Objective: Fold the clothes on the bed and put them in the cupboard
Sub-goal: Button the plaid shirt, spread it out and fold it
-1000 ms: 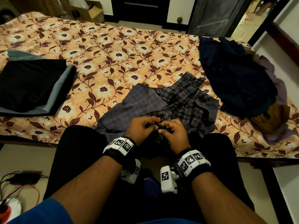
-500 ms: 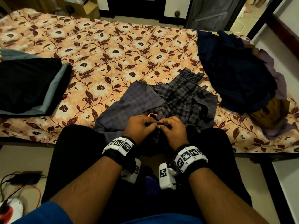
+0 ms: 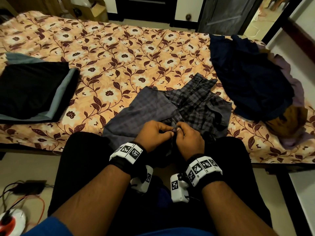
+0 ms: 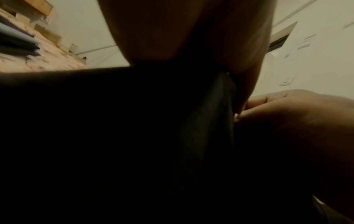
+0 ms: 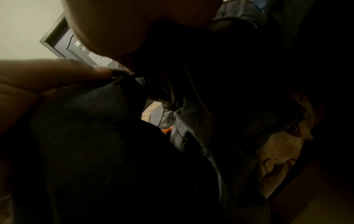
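A grey checked shirt [image 3: 190, 106] lies crumpled at the near edge of the bed [image 3: 119, 48], partly hanging over it. My left hand [image 3: 153, 132] and right hand [image 3: 187, 137] meet just above the bed's edge, and both pinch the same small bit of the shirt's fabric between fingers and thumb. The wrist views are dark: the left wrist view shows dark cloth [image 4: 220, 113] hanging below my thumb, and the right wrist view shows the shirt's [image 5: 182, 133] checked folds.
A folded black and grey stack [image 3: 32, 89] lies at the bed's left. A heap of dark blue, purple and brown clothes [image 3: 252, 77] covers the right end. Cables and a white device [image 3: 12, 220] lie on the floor at the left. Dark doors stand beyond the bed.
My hands have stayed together on the shirt, shifting slightly up and forward. The small orange tag seen between them earlier is now covered.
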The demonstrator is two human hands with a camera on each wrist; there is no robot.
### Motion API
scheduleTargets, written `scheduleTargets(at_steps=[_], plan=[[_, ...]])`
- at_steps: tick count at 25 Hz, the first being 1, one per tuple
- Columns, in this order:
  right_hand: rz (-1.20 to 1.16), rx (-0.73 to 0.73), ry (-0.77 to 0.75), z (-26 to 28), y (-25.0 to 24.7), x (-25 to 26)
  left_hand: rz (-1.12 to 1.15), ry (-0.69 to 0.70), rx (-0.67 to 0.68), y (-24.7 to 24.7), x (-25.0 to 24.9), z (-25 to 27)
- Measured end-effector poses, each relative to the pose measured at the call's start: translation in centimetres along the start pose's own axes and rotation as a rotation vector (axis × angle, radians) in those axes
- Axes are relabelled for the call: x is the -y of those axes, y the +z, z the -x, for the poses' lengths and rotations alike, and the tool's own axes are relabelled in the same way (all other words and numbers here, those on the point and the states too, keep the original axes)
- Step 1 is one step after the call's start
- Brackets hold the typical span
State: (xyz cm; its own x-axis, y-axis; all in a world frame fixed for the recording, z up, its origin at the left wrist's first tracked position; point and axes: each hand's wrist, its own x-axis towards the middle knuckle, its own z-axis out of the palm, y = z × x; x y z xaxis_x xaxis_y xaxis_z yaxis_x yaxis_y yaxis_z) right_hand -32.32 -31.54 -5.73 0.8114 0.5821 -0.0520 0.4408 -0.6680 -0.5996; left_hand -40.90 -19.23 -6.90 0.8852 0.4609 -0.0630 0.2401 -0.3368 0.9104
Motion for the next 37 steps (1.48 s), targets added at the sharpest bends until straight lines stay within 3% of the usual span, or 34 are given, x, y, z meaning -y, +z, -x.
scheduleTargets(at_steps=[3,7,11,13,15,17,19,21,23,25,29,33,35,37], plan=[[0.090,0.019,0.034,-0.1,-0.7,0.2,-0.142,-0.076,0.020,-1.1,0.0,0.6],[0.080,-0.040,-0.057,-0.7,-0.1,-0.4,-0.400,-0.201,-0.115,-3.7,0.2,1.2],[0.059,-0.191,-0.095,-1.6,-0.2,-2.1,-0.536,-0.142,-0.496,-6.4,-0.8,1.6],[-0.186,-0.297,-0.150,-1.5,-1.1,-1.9,-0.455,-0.149,-0.703,-7.9,-1.5,1.9],[-0.468,-0.152,-0.190,-0.8,-1.5,-0.7,-0.347,-0.277,-0.816,-8.6,-1.5,2.2],[-0.524,0.076,-0.183,-0.1,-0.4,0.1,-0.192,-0.409,-0.789,-7.6,-0.6,2.8],[-0.580,0.239,-0.079,0.3,1.5,0.0,0.136,-0.390,-0.618,-5.6,0.8,3.5],[-0.704,0.247,0.001,0.3,2.5,-0.5,0.412,-0.340,-0.360,-4.3,1.1,3.7],[-0.836,0.128,0.088,-0.1,2.9,-1.2,0.579,-0.327,-0.183,-4.2,1.4,3.3],[-0.905,0.016,0.197,-0.5,2.7,-2.0,0.655,-0.304,-0.221,-4.4,1.9,2.8],[-0.942,-0.152,0.360,-1.5,1.9,-3.0,0.555,-0.166,-0.500,-4.8,3.2,2.5],[-0.590,-0.173,0.336,-1.6,1.7,-3.5,0.471,-0.092,-0.540,-4.8,3.3,2.7],[-0.531,-0.109,0.274,-1.1,2.0,-2.9,0.449,-0.068,-0.473,-4.2,2.9,2.9],[-0.721,0.113,0.191,-0.5,2.4,-1.7,0.439,-0.054,-0.403,-3.4,2.3,2.9]])
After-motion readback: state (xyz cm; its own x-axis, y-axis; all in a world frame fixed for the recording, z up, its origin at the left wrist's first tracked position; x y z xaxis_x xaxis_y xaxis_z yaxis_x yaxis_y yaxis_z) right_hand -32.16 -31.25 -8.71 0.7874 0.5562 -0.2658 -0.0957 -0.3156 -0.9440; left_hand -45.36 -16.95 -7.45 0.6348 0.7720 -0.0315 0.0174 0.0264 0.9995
